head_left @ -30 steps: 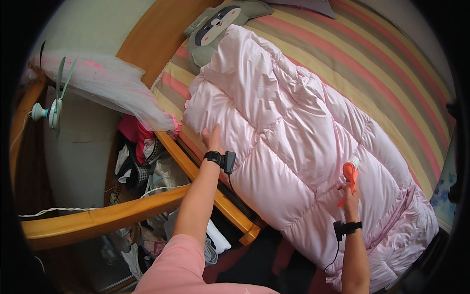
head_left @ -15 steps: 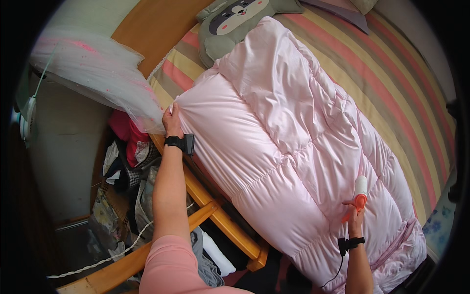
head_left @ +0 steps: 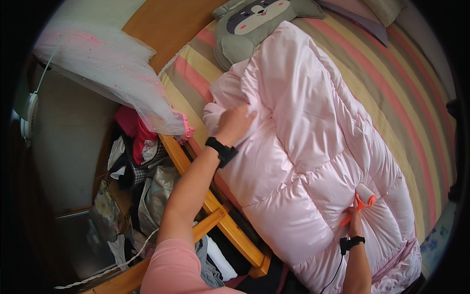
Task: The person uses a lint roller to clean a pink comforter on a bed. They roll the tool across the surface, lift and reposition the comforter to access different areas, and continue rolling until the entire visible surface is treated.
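Observation:
A pale pink quilted duvet [head_left: 289, 157] lies bunched along the bed. On its left upper part is my left hand [head_left: 236, 123], its fingers closed on the glossy fabric and partly hidden by the back of the hand. Around it the cloth is drawn into creases. At the lower right, my right hand [head_left: 356, 215] grips the orange handle of a lint roller [head_left: 364, 192], whose white roll rests on or just over the duvet. Each wrist wears a black strap with a small device.
A striped bedspread [head_left: 391, 98] covers the bed. A grey animal-face cushion [head_left: 232, 46] lies at the head. White netting [head_left: 107, 78] hangs at the left. A wooden bed rail [head_left: 230, 230] runs along the near side, beside piled clothes [head_left: 142, 142] and a twisted white cord [head_left: 117, 267].
My left hand has moved right, carrying the duvet's left edge inward over the bed. The lint roller has tilted to the right in my right hand. The view has shifted slightly.

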Tool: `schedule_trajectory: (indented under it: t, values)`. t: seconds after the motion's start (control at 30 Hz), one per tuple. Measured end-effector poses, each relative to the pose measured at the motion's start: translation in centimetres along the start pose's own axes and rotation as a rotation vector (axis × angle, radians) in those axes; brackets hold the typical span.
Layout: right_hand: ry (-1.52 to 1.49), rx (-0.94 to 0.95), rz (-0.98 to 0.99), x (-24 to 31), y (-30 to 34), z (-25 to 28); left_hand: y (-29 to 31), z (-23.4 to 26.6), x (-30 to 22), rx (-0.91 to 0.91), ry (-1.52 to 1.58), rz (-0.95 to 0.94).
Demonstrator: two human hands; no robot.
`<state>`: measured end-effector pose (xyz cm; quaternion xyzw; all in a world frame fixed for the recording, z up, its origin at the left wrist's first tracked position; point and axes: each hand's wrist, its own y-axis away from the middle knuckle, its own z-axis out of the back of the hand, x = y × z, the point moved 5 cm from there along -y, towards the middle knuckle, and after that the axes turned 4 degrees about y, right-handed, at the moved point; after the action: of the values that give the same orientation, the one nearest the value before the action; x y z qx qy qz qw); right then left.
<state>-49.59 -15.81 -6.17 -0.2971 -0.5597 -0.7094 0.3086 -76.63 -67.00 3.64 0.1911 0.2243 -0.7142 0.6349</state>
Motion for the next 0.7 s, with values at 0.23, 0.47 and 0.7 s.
schedule_trajectory:
  t: [0.23, 0.47, 0.7]
  values:
    - [0.228, -0.118, 0.003, 1.2, -0.4, 1.0, 6.9, -5.7, -16.5, 0.515, 0.018, -0.448]
    - [-0.083, -0.147, 0.342, 12.9, 3.6, -6.8, 12.2, -4.0, -20.5, 0.701, 0.144, -0.598]
    - [0.452, 0.120, 0.392, 26.7, -0.4, -18.7, 11.9, -0.9, -22.7, 0.771, 0.389, -0.699]
